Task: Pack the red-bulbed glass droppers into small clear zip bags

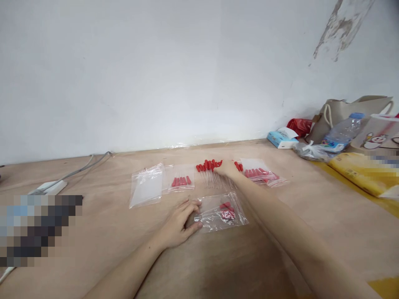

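My left hand (183, 222) rests on the table with its fingers spread, the tips on the left edge of a clear zip bag (212, 222). Inside that bag lie red rubber bulbs (227, 209) and thin clear tubes. Farther back, my right hand (229, 169) reaches into a row of droppers (209, 166) with red bulbs and slim clear stems. Its fingers look closed at the bulbs; the far fingertips are hidden, so how many droppers they hold does not show.
Flat zip bags (146, 187) lie left of the droppers, one with red bulbs (181, 181); another filled bag (258, 172) lies right. Tissues (282, 138), a plastic bottle (346, 131) and a yellow package (364, 172) stand far right. A cable (84, 167) runs at left.
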`<state>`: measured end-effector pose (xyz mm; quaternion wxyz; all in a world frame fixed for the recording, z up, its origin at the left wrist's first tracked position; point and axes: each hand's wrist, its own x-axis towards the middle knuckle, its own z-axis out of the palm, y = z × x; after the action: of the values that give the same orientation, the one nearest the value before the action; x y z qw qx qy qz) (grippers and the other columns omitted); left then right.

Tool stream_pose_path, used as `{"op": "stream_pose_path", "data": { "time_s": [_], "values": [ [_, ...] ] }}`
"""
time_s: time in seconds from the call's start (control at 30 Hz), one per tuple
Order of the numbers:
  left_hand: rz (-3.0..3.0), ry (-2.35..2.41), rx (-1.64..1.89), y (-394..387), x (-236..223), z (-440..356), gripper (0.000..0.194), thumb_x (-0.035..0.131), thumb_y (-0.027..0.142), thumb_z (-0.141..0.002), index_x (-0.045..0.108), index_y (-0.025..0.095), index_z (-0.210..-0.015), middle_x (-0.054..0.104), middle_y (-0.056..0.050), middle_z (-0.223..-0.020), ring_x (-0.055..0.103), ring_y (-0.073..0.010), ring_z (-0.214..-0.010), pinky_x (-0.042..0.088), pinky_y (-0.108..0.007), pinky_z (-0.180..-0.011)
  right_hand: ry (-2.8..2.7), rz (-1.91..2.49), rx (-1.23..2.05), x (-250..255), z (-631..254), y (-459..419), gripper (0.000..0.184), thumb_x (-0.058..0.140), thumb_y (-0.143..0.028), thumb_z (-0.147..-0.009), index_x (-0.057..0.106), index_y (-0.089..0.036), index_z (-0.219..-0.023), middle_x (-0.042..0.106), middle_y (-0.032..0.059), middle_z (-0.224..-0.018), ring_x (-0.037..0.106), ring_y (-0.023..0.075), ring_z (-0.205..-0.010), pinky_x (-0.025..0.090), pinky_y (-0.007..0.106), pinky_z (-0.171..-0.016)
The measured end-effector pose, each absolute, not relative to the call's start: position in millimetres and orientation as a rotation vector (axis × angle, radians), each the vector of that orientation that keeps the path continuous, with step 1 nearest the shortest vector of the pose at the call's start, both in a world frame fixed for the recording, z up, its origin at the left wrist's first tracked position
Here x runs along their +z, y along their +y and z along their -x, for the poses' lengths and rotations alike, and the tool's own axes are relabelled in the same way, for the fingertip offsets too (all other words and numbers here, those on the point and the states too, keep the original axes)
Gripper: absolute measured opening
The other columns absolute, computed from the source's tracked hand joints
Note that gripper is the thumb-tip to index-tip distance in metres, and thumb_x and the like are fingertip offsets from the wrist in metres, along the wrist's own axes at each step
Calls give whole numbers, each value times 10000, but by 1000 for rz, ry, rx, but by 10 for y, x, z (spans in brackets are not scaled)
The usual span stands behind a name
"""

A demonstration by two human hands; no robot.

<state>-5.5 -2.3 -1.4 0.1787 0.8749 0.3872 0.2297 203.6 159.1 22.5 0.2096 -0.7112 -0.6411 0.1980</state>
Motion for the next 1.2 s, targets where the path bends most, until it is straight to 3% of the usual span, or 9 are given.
{"op": "stream_pose_path", "data": {
  "time_s": [0.23,0.37,0.43,0.53,0.63,0.7,0.77,1.03,1.2],
  "values": [
    [-2512,1097,619,-25,-4,58,211,516,294,-841,497,207,-1032,534,-72,-1190,446,-205,-1162,271,-415,-1038,-1677,1946,677,252,-2069,1601,165,662,-211,-518,505,-162,-507,554,24,-544,546,157,-537,361,225,-428],
    [-2576,1098,564,-19,-7,70,301,482,321,-868,495,222,-1152,498,-67,-1251,430,-196,-1183,253,-420,-1053,-1624,1833,760,329,-2166,1561,209,646,-249,-575,480,-163,-481,492,4,-448,511,135,-463,364,227,-417],
    [-2612,1103,539,-15,-10,75,329,465,329,-879,491,238,-1194,478,-64,-1277,425,-196,-1190,253,-428,-1054,-1594,1727,807,374,-2270,1455,187,601,-280,-650,505,-154,-549,506,-2,-464,506,111,-450,392,216,-433],
    [-2643,1114,520,-6,-18,81,338,460,335,-883,499,254,-1209,476,-59,-1284,422,-198,-1196,259,-439,-1052,-1520,1550,835,369,-2508,1174,162,506,-287,-749,527,-149,-832,539,-29,-556,508,73,-460,431,190,-473],
    [-2648,1124,503,3,-24,82,338,460,343,-884,505,258,-1208,476,-57,-1287,422,-199,-1198,265,-445,-1050,-1327,1271,894,239,-2776,848,543,579,-302,-695,340,-175,-1167,496,-92,-535,487,82,-410,427,201,-424],
    [-2651,1129,500,9,-26,83,340,457,345,-885,506,259,-1210,472,-56,-1292,418,-201,-1202,270,-448,-1049,-1214,1181,933,112,-2906,678,739,643,-321,-635,237,-193,-1239,484,-111,-515,495,100,-400,432,212,-403],
    [-2652,1136,495,15,-27,84,341,455,351,-885,508,265,-1210,471,-51,-1294,408,-205,-1210,275,-449,-1047,-1117,1168,932,-8,-2966,570,779,673,-349,-604,235,-203,-1231,494,-107,-520,515,112,-412,450,225,-408],
    [-2639,1137,493,24,-45,90,345,459,353,-882,507,276,-1215,465,-41,-1301,419,-208,-1202,268,-448,-1051,-980,1072,1015,-214,-2824,493,610,702,-425,-585,287,-249,-996,541,-82,-570,578,146,-474,525,304,-501],
    [-2634,1131,490,25,-44,88,346,459,347,-883,507,268,-1216,470,-46,-1296,417,-212,-1203,264,-451,-1051,-968,1030,1118,-237,-2727,432,588,685,-457,-594,275,-259,-966,541,-83,-599,619,174,-538,540,343,-550]
  ]
}}
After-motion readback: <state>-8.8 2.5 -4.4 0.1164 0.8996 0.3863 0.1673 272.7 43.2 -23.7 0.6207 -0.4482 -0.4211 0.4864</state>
